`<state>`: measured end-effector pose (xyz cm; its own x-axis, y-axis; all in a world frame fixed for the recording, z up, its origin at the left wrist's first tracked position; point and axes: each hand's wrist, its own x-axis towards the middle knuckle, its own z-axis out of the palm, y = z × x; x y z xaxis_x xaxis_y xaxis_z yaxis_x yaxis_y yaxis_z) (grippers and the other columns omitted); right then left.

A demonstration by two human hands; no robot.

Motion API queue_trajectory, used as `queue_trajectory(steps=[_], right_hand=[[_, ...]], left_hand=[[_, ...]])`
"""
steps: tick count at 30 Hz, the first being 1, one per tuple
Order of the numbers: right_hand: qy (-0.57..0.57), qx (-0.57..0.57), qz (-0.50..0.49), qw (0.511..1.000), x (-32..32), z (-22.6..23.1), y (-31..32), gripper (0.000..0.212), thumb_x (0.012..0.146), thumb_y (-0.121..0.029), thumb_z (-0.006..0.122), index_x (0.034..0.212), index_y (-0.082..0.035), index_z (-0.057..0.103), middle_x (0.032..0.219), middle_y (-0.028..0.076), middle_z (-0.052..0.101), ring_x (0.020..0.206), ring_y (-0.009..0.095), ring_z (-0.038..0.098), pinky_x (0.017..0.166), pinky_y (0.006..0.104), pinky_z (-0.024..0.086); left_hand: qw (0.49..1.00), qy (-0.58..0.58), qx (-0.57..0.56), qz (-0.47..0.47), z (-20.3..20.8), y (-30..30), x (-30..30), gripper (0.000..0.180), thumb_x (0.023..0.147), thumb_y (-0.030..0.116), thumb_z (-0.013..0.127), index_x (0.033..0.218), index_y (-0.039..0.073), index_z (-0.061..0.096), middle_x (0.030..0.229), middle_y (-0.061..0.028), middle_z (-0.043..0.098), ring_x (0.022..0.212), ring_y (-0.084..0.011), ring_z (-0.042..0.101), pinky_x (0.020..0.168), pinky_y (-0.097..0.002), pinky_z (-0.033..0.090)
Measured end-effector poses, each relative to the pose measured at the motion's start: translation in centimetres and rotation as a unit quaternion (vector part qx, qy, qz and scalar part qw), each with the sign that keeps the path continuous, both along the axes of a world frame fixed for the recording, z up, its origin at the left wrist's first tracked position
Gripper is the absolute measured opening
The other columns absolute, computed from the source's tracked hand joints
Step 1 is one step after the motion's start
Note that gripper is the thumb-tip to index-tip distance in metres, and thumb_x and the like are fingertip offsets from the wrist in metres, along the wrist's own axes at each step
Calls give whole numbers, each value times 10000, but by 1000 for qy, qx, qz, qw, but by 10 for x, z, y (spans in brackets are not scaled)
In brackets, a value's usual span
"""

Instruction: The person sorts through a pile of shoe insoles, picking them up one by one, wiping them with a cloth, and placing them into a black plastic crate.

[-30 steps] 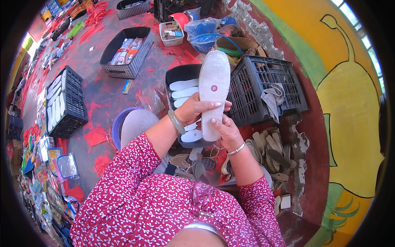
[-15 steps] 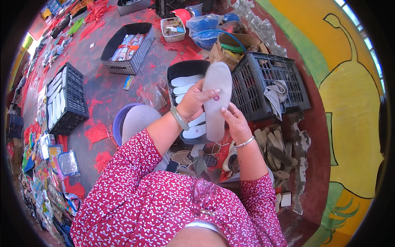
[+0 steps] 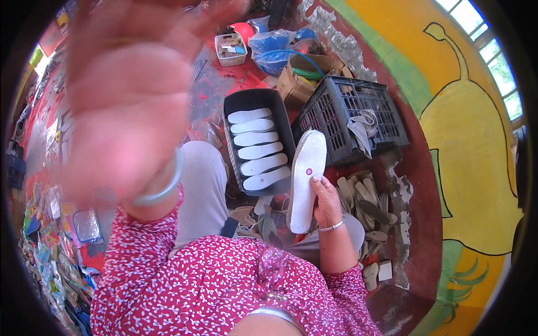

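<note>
Red-stained floor (image 3: 224, 84) with a black tray (image 3: 259, 101) of white insoles beside a dark crate (image 3: 336, 106). Right hand (image 3: 326, 200) grips a white insole (image 3: 305, 179) by its long edge, upright, toe above the fingers. Left hand (image 3: 129, 95) is raised near the camera, blurred, fingers spread, holding nothing.

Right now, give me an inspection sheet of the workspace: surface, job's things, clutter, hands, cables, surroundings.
Surface: dark floor splashed with red paint.
Job's things: white shoe sole held upright; black tray of white soles lying in a row.
Clutter: black crate with a grey cloth; cardboard box; blue plastic bag; pile of sole offcuts.
Hands: right hand grips the sole's lower edge; left hand raised close to the camera, blurred, apparently holding nothing.
Cables: nothing seen.
Surroundings: yellow and green painted wall; window at upper right.
</note>
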<state>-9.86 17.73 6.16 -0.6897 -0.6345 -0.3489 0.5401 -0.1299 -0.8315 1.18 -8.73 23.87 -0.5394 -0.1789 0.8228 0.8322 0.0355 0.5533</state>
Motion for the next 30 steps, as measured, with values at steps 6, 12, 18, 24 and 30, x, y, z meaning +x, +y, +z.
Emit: queue_trajectory(steps=[6, 12, 18, 24, 30], right_hand=[[5, -3, -6, 1000, 3, -18, -2, 290, 873, -204, 584, 1095, -21, 549, 996, 67, 621, 867, 162, 603, 780, 311, 487], [18, 0, 1, 1000, 2, -20, -3, 304, 862, -197, 597, 1105, -21, 550, 988, 67, 622, 880, 162, 600, 782, 303, 482], [30, 7, -14, 999, -3, -25, 4, 302, 870, -195, 580, 1109, -13, 542, 969, 56, 621, 846, 144, 601, 750, 291, 488], [13, 24, -13, 1000, -4, -31, 1, 270, 876, -198, 577, 1073, -14, 556, 939, 41, 625, 823, 121, 600, 742, 270, 482], [46, -7, -12, 999, 1, -24, -6, 266, 879, -187, 558, 1070, -2, 552, 933, 54, 626, 808, 139, 606, 726, 277, 491]], left_hand=[[951, 22, -307, 6, 34, 39, 37, 430, 864, 217, 531, 1235, 14, 454, 1251, -142, 479, 1175, -234, 445, 975, -369, 361], [903, 37, -427, 28, 40, 53, 33, 421, 867, 214, 524, 1231, 13, 457, 1249, -141, 482, 1169, -231, 448, 973, -366, 361], [881, 57, -469, 33, 37, 54, 26, 412, 869, 210, 517, 1227, 13, 460, 1246, -140, 485, 1163, -228, 451, 970, -363, 361], [858, 68, -508, 35, 42, 57, 31, 404, 872, 206, 510, 1222, 12, 463, 1243, -139, 488, 1158, -225, 454, 967, -360, 361], [842, 77, -533, 36, 49, 59, 43, 395, 875, 203, 503, 1218, 11, 466, 1240, -138, 490, 1152, -221, 457, 964, -357, 362]])
